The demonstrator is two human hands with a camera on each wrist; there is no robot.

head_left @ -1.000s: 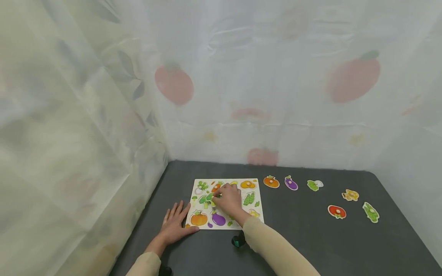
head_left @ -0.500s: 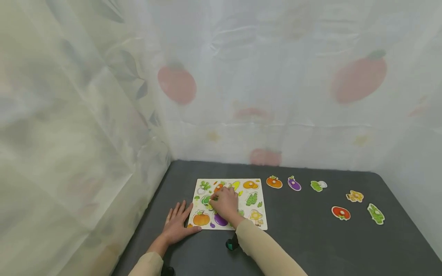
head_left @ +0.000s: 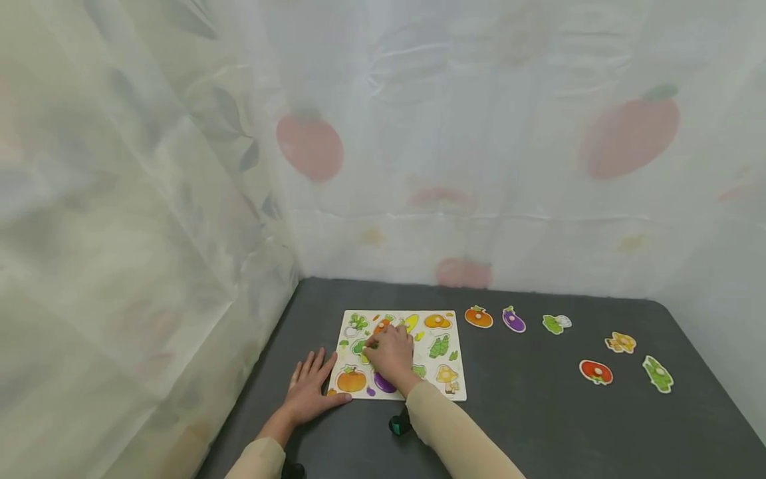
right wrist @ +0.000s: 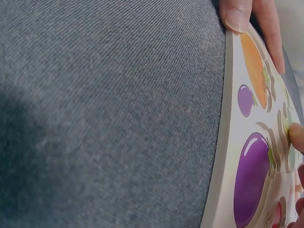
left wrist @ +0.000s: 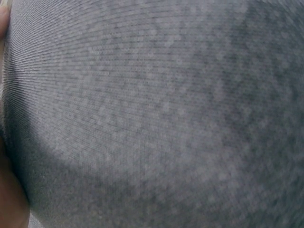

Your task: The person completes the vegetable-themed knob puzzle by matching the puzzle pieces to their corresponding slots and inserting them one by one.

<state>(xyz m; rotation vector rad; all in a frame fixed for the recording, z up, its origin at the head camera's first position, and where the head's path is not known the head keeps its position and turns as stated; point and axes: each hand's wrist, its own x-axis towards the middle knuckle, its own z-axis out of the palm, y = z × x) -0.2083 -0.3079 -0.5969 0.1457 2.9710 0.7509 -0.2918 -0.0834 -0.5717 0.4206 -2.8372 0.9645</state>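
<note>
A vegetable puzzle board (head_left: 453, 392) lies on the dark grey table, left of centre. My right hand (head_left: 390, 352) is over its middle, fingers curled and pinching a green broccoli piece (head_left: 358, 347) in the board's left half. An orange pumpkin (head_left: 350, 380) and a purple eggplant (head_left: 380, 382) sit in the near row. My left hand (head_left: 311, 388) lies flat on the table, its thumb (right wrist: 235, 14) against the board's near left corner (right wrist: 223, 142). The left wrist view shows only grey cloth (left wrist: 156, 114).
Loose pieces lie to the right of the board: an orange one (head_left: 479, 317), an eggplant (head_left: 513, 320), a green-and-white one (head_left: 556, 323), a yellow one (head_left: 621, 342), a red tomato (head_left: 596, 372) and a green one (head_left: 658, 374). Sheer printed curtains close the left and back sides.
My right hand has shifted slightly toward the near left over the board, still at the green piece. The left hand has stayed flat at the board's corner.
</note>
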